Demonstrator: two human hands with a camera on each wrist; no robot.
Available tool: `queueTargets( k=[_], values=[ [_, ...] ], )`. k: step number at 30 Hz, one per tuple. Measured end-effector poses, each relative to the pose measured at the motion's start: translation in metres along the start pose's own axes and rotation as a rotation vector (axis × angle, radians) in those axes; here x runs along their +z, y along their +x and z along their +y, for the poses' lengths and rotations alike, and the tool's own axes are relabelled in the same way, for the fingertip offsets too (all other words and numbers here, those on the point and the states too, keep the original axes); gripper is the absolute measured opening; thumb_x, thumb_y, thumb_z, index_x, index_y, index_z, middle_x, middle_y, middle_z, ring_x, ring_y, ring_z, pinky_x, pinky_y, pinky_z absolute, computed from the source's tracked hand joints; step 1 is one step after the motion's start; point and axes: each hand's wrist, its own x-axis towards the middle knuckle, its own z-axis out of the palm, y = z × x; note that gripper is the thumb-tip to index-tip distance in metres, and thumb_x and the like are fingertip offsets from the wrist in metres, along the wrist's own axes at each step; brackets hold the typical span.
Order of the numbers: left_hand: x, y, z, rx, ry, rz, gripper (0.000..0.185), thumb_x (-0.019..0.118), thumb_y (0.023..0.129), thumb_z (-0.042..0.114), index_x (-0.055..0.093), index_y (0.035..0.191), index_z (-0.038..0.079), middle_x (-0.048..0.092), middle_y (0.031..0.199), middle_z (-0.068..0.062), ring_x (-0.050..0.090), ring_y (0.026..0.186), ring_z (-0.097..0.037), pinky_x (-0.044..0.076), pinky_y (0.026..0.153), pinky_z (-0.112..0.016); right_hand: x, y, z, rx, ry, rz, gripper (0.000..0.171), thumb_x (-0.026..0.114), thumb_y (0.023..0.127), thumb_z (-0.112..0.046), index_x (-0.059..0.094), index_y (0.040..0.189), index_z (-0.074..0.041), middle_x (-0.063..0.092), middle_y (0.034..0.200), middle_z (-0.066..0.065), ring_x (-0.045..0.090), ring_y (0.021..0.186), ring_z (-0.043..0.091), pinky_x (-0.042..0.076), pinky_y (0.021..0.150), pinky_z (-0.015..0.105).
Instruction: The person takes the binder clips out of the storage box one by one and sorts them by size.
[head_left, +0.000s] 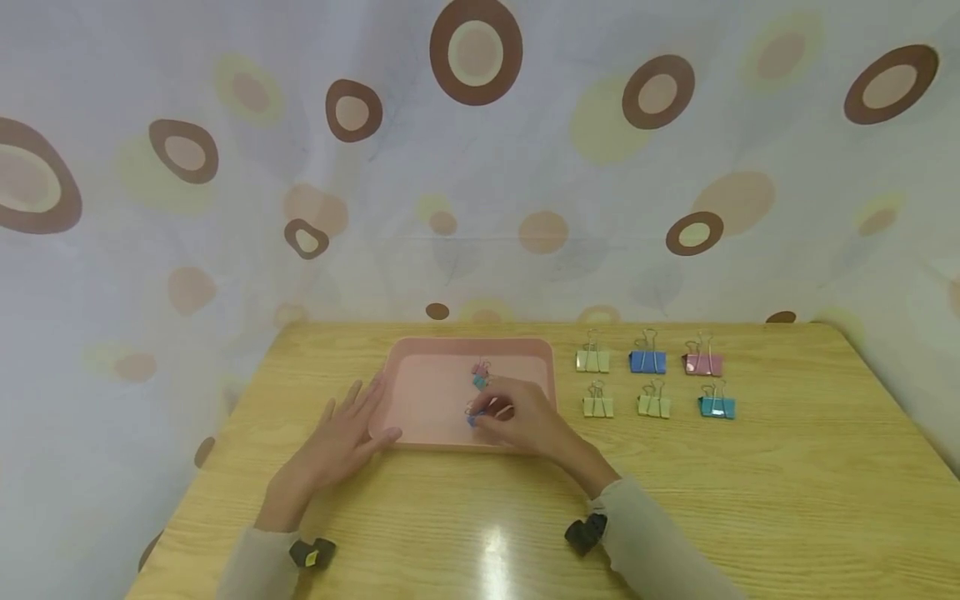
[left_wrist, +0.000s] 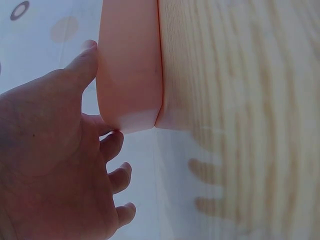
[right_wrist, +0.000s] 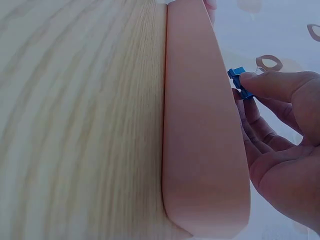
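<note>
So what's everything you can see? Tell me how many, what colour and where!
Patterned backdrop: 1, it seems, pale with brown, peach and yellowish spots, behind everything
Table: 1, light wood, in front
Tray: 1, pink, on the table
Small pink clip: 1, pink, in the tray
Small teal clip: 1, teal, beside the pink one
Small blue clip: 1, blue, pinched over or inside the tray
Bigger yellow-green clips: 3, right of the tray
Bigger blue clip: 1, back row, middle
Bigger pink clip: 1, back row, right
Bigger teal clip: 1, front row, right
Wrist cameras: 2, black
Sleeves: 2, light
Left hand: 1, at the tray's left end
Right hand: 1, pinching
</note>
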Motion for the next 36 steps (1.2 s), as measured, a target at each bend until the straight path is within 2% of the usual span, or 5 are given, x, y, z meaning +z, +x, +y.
queueTargets(
  k=[11,19,23,29,36],
  values=[
    [0.002,-0.002,-0.001,0.008,0.004,0.008,0.081,0.052,0.105,0.050,0.020,0.164,0.005,0.016,0.171,-0.011,0.014,0.153,-0.048,0.009,0.116,-0.074,-0.016,-0.029,0.005,0.014,0.005,0.099,0.010,0.078,0.090,-0.003,0.077,0.096,-0.010,0.071,0.096,-0.001,0.071,0.088,0.016,0.061,0.075,0.029],
    [0.000,-0.004,0.000,0.025,0.001,0.026,0.080,0.052,0.105,0.049,0.021,0.163,0.004,0.017,0.170,-0.012,0.014,0.153,-0.049,0.010,0.114,-0.076,-0.027,-0.048,0.007,0.008,0.135,0.142,0.011,0.077,0.091,-0.002,0.076,0.102,-0.006,0.072,0.101,0.005,0.072,0.092,0.022,0.062,0.077,0.035],
    [0.001,-0.005,-0.001,0.040,-0.010,0.044,0.079,0.052,0.105,0.049,0.022,0.163,0.003,0.019,0.170,-0.013,0.016,0.152,-0.050,0.011,0.113,-0.077,-0.034,-0.057,0.007,0.018,0.162,0.150,0.011,0.076,0.091,-0.001,0.076,0.101,-0.005,0.071,0.102,0.006,0.072,0.093,0.022,0.062,0.078,0.035],
    [-0.001,-0.003,0.001,0.031,-0.005,0.019,0.081,0.052,0.105,0.049,0.020,0.164,0.004,0.016,0.171,-0.012,0.013,0.153,-0.049,0.009,0.116,-0.075,-0.051,-0.072,0.010,0.041,0.117,0.174,0.011,0.078,0.091,-0.002,0.076,0.101,-0.005,0.072,0.103,0.007,0.073,0.093,0.022,0.062,0.077,0.035],
    [-0.002,0.000,0.004,0.017,0.005,-0.003,0.081,0.052,0.106,0.048,0.018,0.164,0.003,0.015,0.171,-0.012,0.011,0.153,-0.048,0.008,0.117,-0.074,-0.073,-0.087,0.019,0.157,-0.002,0.181,0.011,0.079,0.090,-0.005,0.077,0.101,-0.007,0.074,0.099,0.004,0.072,0.090,0.019,0.062,0.076,0.030]
  ],
)
